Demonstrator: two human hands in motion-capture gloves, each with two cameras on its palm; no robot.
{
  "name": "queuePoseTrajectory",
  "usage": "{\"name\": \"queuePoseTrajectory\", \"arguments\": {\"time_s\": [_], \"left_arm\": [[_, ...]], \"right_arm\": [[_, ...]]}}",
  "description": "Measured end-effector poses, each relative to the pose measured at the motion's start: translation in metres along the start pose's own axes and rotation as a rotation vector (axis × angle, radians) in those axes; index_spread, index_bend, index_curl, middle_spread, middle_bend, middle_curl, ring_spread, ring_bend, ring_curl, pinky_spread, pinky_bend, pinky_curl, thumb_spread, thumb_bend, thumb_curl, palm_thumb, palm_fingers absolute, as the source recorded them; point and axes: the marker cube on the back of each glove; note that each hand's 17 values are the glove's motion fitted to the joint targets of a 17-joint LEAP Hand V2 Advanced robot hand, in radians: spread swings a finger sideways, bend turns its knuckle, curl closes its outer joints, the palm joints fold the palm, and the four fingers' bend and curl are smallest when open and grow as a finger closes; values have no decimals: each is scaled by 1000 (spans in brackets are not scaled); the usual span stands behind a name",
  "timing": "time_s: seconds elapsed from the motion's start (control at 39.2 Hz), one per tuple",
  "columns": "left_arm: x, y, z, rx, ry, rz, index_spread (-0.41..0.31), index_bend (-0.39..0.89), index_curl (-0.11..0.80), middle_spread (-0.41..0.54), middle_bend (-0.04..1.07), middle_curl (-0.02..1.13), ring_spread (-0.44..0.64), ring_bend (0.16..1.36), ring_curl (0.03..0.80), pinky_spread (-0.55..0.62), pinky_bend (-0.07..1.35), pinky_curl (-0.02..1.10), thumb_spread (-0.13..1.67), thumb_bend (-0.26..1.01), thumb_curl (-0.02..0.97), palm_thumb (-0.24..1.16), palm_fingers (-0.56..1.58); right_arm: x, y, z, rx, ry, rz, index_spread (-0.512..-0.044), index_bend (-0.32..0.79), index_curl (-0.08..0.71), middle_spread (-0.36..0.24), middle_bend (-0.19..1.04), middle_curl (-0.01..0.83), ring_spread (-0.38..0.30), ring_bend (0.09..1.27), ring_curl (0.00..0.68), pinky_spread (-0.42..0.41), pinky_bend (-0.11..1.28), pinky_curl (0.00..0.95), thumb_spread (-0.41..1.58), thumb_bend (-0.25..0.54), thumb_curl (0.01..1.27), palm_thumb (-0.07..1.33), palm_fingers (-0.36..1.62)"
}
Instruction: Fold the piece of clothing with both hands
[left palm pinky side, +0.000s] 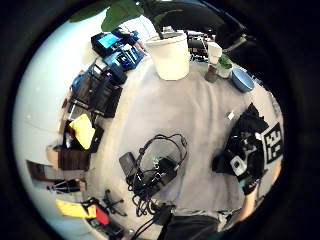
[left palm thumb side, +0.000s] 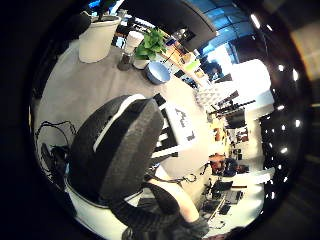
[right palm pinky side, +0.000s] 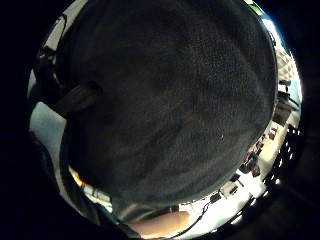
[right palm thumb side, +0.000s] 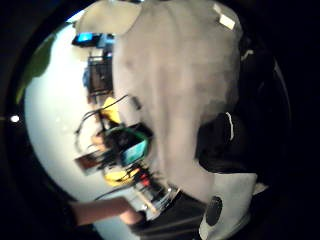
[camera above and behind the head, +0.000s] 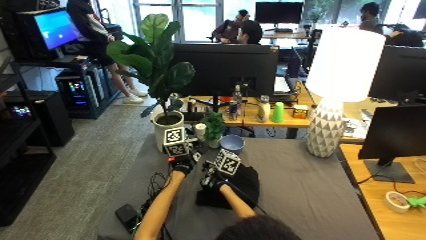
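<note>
The black garment (camera above and behind the head: 234, 186) lies bunched on the grey surface (camera above and behind the head: 306, 190), just in front of the blue bowl (camera above and behind the head: 231, 144). The right hand (camera above and behind the head: 214, 181) rests on it, grip unclear. The left hand (camera above and behind the head: 182, 165) hovers beside the garment, grip unclear. Folding looks barely begun; next, spread it flat.

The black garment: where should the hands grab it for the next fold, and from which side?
The black garment lies bunched on the grey table, under the right hand. Probably best to pinch its far edge, toward the blue bowl, coming from above, one hand per corner. Corners aren't clearly visible in the bunch, so spread it first.
</note>
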Motion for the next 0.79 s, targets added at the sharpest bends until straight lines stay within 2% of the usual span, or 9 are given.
{"name": "queuePoseTrajectory", "arguments": {"time_s": [0.03,0.05,0.08,0.18,0.33,0.41,0.51,0.66,0.79], "left_arm": [[-1,-2,3,-2,1,2,-67,164,386,40,156,298,80,541,322,143,298,344,1075,-19,236,39,473],[-1,-5,6,-2,0,5,-67,164,386,40,156,298,79,540,322,140,297,344,1076,-20,236,39,473],[-1,-8,9,-2,-3,6,-67,164,385,39,153,297,79,540,323,142,296,345,1076,-20,236,40,473],[2,-11,12,-13,-16,10,-68,164,384,38,153,295,76,538,324,139,294,346,1078,-20,236,40,474],[11,-12,11,-3,-28,31,-68,166,383,38,149,292,74,538,325,136,294,349,1082,-23,234,31,476],[17,-2,5,-17,-45,39,-68,165,382,38,148,290,69,541,327,131,295,351,1083,-22,233,29,478],[26,2,7,-27,-36,65,-69,165,382,38,148,289,67,541,328,128,295,352,1086,-20,233,29,478],[36,13,4,-57,-46,84,-68,166,382,37,146,286,65,540,329,125,305,356,1088,-20,233,28,482],[40,-3,22,-62,-59,77,-73,169,383,38,144,281,64,540,331,114,306,358,1089,-20,233,28,481]], "right_arm": [[0,2,-6,-8,-34,-3,-198,13,324,-110,381,508,-222,719,491,-282,797,488,460,-41,625,989,1122],[1,4,-13,-16,-73,-3,-192,63,330,-114,394,514,-223,706,487,-280,781,483,442,-26,634,1007,1150],[1,7,-21,-20,-114,-5,-201,-27,294,-99,329,490,-211,726,489,-287,834,495,524,-48,624,959,1063],[7,20,-69,68,-220,-68,-203,-34,244,-80,256,470,-186,734,484,-280,875,492,676,-25,620,933,1024],[44,41,-128,158,-122,-122,-203,22,199,-60,250,465,-162,716,467,-246,810,467,840,-12,609,919,1012],[82,28,-148,239,-68,-77,-203,44,191,-56,253,465,-157,696,458,-223,769,452,901,-13,600,915,1012],[122,28,-165,307,-46,-11,-202,50,180,-51,245,462,-152,681,448,-209,736,433,960,-12,591,917,1028],[159,34,-173,326,-54,39,-201,63,176,-51,237,459,-149,649,435,-196,694,417,1013,-13,580,920,1057],[176,23,-166,322,-49,61,-194,74,177,-50,245,461,-150,626,430,-186,664,409,1045,-13,572,927,1077]]}}
